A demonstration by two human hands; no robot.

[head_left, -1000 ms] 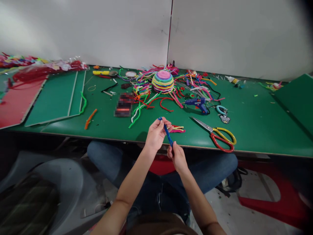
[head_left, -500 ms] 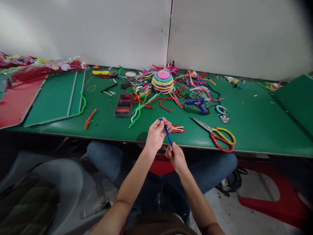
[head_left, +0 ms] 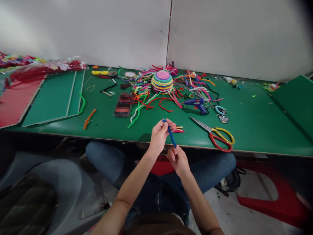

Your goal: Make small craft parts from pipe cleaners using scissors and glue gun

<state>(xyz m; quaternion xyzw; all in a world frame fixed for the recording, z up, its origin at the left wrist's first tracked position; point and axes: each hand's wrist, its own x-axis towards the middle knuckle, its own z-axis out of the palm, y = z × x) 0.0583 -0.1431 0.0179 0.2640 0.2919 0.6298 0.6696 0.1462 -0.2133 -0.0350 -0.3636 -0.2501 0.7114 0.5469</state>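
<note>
A blue pipe cleaner [head_left: 172, 136] runs slanting between my two hands at the table's front edge. My left hand [head_left: 159, 132] pinches its upper part, where the tip bends over the fingers. Its lower end sits between the thumb and fingers of my right hand [head_left: 178, 157], closed just below the edge. Behind my left fingers lie short red and yellow pipe cleaner pieces [head_left: 180, 129], partly hidden. Farther back stands a dome [head_left: 162, 82] wound in striped, many-coloured pipe cleaners, with loose strands around it.
Large scissors [head_left: 212, 132] with red and yellow handles lie to the right. Behind them are a blue glue gun [head_left: 197, 104] and light-blue pliers [head_left: 220, 110]. An orange pipe cleaner [head_left: 89, 118] and green boards [head_left: 52, 98] lie on the left of the green table [head_left: 107, 125].
Both hands have shifted slightly to the right with the blue pipe cleaner, covering more of the red and yellow pieces. The hold looks the same.
</note>
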